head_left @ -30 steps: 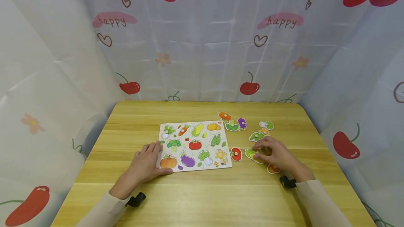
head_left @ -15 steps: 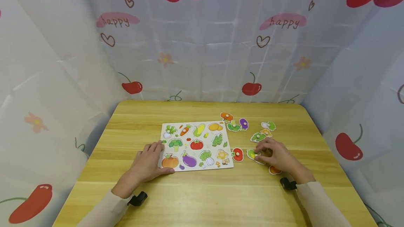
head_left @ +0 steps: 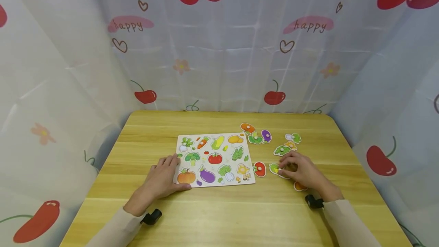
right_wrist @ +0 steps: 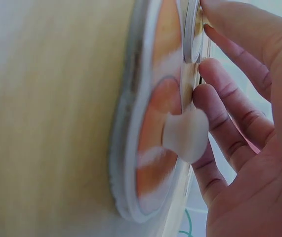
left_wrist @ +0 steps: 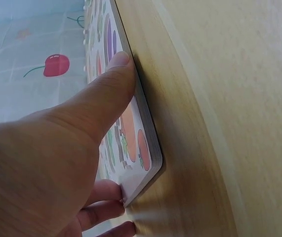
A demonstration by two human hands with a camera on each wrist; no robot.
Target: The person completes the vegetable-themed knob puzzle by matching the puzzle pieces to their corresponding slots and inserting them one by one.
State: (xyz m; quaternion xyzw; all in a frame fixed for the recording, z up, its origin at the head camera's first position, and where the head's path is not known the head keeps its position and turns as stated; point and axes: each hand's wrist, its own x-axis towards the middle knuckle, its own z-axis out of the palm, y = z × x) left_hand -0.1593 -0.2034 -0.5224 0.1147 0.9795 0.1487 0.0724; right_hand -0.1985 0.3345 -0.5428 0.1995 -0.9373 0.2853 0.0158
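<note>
My left hand (head_left: 161, 178) rests at the near left corner of a vegetable puzzle board (head_left: 219, 193). In the left wrist view its thumb (left_wrist: 106, 94) lies straight along the board's face, fingertips at the side edge. To the right of the board, thumb and forefinger of my right hand (head_left: 304, 170) pinch a corn puzzle piece (head_left: 273, 168) flat on the table; the hand hides its knob. An orange-brown piece (right_wrist: 163, 128) with a white knob (right_wrist: 185, 136) lies beside that hand. A tomato piece (head_left: 259, 169) touches the board's right edge.
Pumpkin (head_left: 247, 127), broccoli (head_left: 255, 139) and eggplant (head_left: 266, 136) pieces cluster behind the board's right corner. Cabbage (head_left: 293, 137), mushroom (head_left: 290, 145) and green pea (head_left: 282, 150) pieces lie beyond my right hand. Radish (head_left: 186, 146) and carrot (head_left: 202, 143) pieces sit in the board.
The view has shifted slightly, moving the scene a little to the right. My right thumb and fingers have drawn closer together over the corn piece; the left hand stays on the board.
</note>
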